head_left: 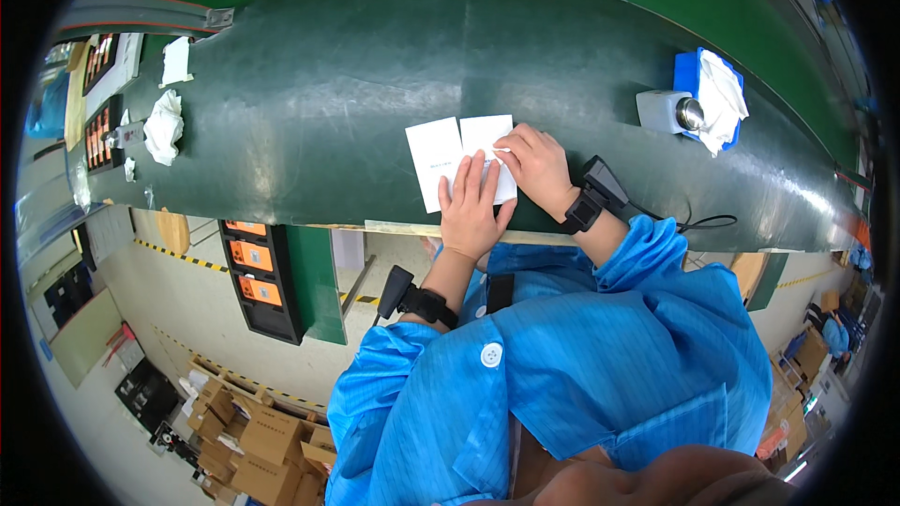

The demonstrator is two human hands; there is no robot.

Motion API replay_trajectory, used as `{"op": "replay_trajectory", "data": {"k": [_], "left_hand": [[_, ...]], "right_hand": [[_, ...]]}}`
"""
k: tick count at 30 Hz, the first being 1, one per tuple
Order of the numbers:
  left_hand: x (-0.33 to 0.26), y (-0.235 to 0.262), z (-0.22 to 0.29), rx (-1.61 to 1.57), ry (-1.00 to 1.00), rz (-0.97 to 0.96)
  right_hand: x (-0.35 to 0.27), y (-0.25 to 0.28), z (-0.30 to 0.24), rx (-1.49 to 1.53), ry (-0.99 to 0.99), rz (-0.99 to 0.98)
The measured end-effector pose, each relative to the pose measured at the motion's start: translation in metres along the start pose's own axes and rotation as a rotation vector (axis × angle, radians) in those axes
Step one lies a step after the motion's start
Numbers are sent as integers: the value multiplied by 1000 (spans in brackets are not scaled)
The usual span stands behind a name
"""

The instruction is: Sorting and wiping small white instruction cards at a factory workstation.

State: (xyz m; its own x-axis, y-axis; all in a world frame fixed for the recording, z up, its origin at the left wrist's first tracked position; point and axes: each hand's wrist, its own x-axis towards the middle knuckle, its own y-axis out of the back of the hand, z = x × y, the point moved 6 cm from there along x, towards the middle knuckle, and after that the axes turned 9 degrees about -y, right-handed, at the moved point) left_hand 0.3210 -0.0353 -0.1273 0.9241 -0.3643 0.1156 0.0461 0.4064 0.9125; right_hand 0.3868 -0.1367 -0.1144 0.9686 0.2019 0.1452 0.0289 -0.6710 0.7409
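Two white sheets of paper, possibly folded leaflets, lie side by side on the green tabletop in front of me. The left white sheet (431,145) is tilted and bears a small line of print. My left hand (472,209) rests flat with its fingers stretched out, over the lower part of the right white sheet (480,129) and the inner edge of the left one. At the right sheet's right edge, my right hand (538,168) has its fingers bent together, seemingly pinching a bit of the paper. The fingertips partly hide that spot.
To the right stand a translucent bottle (662,111) with a metal top and a blue box (691,70) holding white tissue (720,98). Crumpled tissue (164,126) and a small clear bottle (128,135) are at the left. A black cable (712,222) lies near my right wrist.
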Motion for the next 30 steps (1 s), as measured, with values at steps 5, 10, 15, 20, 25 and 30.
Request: {"op": "replay_trajectory", "data": {"k": [5, 10, 15, 20, 25, 30], "left_hand": [[0, 0, -1, -18, 1, -4], [2, 0, 0, -15, -2, 28], [-1, -1, -1, -21, -6, 62], [-1, -1, -2, -7, 0, 34], [-3, 0, 1, -6, 7, 21], [0, -1, 0, -10, 13, 14]], "right_hand": [[-5, 0, 10, -39, -89, 26], [-9, -2, 11, -40, -134, -5], [-6, 0, 5, -54, -98, -38], [-8, 0, 1, -87, -88, -35], [-1, -1, 0, -81, -112, -26], [-10, 0, 0, -95, -98, -54]]}}
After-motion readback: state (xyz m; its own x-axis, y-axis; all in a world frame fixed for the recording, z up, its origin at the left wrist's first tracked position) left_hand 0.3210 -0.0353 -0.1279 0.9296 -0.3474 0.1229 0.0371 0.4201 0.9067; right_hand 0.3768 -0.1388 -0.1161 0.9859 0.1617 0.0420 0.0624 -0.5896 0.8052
